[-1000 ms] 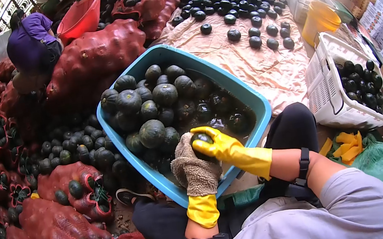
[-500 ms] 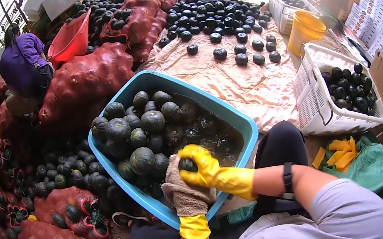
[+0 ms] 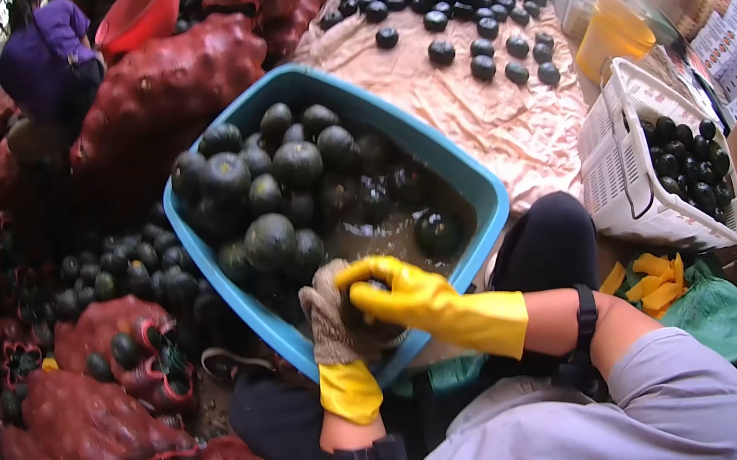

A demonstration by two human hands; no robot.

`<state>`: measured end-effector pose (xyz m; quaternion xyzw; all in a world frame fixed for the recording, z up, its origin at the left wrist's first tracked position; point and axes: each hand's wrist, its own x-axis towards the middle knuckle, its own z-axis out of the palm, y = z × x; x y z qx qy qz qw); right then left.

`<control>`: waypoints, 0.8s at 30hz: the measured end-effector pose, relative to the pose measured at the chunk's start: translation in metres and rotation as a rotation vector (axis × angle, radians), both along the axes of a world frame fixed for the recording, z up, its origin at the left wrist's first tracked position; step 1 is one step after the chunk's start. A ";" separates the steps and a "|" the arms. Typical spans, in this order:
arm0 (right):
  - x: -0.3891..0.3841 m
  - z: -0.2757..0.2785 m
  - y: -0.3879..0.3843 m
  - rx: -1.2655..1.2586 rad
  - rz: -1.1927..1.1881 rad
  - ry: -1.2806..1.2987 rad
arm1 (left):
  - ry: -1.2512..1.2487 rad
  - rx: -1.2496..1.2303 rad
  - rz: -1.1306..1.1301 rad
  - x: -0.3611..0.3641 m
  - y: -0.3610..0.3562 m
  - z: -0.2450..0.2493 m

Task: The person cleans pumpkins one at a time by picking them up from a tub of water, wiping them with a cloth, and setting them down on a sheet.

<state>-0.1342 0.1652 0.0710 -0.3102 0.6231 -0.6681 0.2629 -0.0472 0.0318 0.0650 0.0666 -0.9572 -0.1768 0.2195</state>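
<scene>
A dark green squash (image 3: 369,325) is held between my two gloved hands at the near edge of the blue tub (image 3: 483,181). My left hand (image 3: 329,319), in a yellow glove with a brown cloth (image 3: 322,304) over it, cups the squash from the left. My right hand (image 3: 404,297), also in a yellow glove, is closed around its right side and hides much of it. Inside the tub, several squashes (image 3: 271,238) are piled at the left. Murky water fills the right part, where another squash (image 3: 436,232) sits.
Loose squashes (image 3: 441,52) stand on a pale cloth (image 3: 529,140) beyond the tub. A white crate (image 3: 615,159) of dark squashes and a yellow bucket (image 3: 614,38) are at right. Red mesh sacks (image 3: 94,427) lie at left. A person in purple (image 3: 48,59) crouches at far left.
My view has shifted, so the tub sits higher in it. The squash in my hands has moved slightly toward me, and my right hand has turned further over it.
</scene>
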 end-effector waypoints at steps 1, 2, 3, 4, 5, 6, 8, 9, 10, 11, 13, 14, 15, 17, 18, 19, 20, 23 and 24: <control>-0.002 0.009 -0.005 -0.033 0.000 -0.483 | 0.050 -0.028 0.067 0.002 0.005 -0.014; -0.001 -0.007 -0.015 -0.244 -0.132 -0.587 | 0.021 -0.194 0.209 -0.004 0.016 -0.024; -0.001 -0.019 -0.020 -0.187 -0.219 -0.374 | 0.069 -0.041 0.293 0.000 0.025 -0.032; 0.001 -0.027 -0.021 -0.130 -0.305 -0.165 | 0.066 0.243 0.248 -0.005 0.028 -0.001; -0.007 -0.024 -0.013 0.045 -0.217 0.218 | 0.082 0.523 0.226 -0.011 0.030 0.029; -0.019 -0.015 -0.003 0.210 -0.120 0.605 | 0.061 0.440 0.201 -0.007 0.021 0.023; -0.022 0.031 0.008 0.412 0.176 0.513 | 0.030 0.271 0.153 0.000 0.003 0.011; -0.024 0.045 0.011 0.399 0.205 0.456 | 0.106 0.289 0.070 0.006 -0.003 0.005; -0.025 0.051 0.013 0.386 0.227 0.398 | 0.182 0.304 -0.017 0.013 -0.008 -0.003; -0.027 0.049 0.012 0.346 0.259 0.272 | 0.141 0.335 0.031 0.013 -0.008 -0.029; -0.020 0.016 0.002 0.325 0.134 -0.444 | 0.058 0.395 0.129 0.011 -0.006 -0.081; -0.004 -0.020 -0.005 0.143 -0.044 -0.775 | -0.086 0.193 0.237 0.010 0.007 -0.048; 0.014 -0.007 -0.012 0.024 -0.179 -0.764 | -0.235 -0.017 0.328 0.008 0.020 -0.014; -0.007 -0.041 -0.015 0.178 -0.095 0.009 | -0.065 0.288 0.407 0.001 0.024 -0.011; -0.027 -0.017 -0.006 0.380 0.023 0.258 | 0.020 0.350 0.407 -0.002 0.024 -0.005; -0.033 0.003 0.001 0.541 0.042 0.480 | 0.104 0.402 0.333 -0.005 0.017 -0.007; -0.027 0.001 0.005 0.253 0.096 0.554 | 0.184 0.454 0.254 -0.007 0.010 -0.009; -0.024 0.037 0.011 0.362 0.247 0.209 | 0.111 0.471 0.044 0.006 -0.007 0.021; -0.026 0.041 0.011 0.371 0.292 -0.038 | 0.081 0.307 0.091 0.008 -0.003 0.018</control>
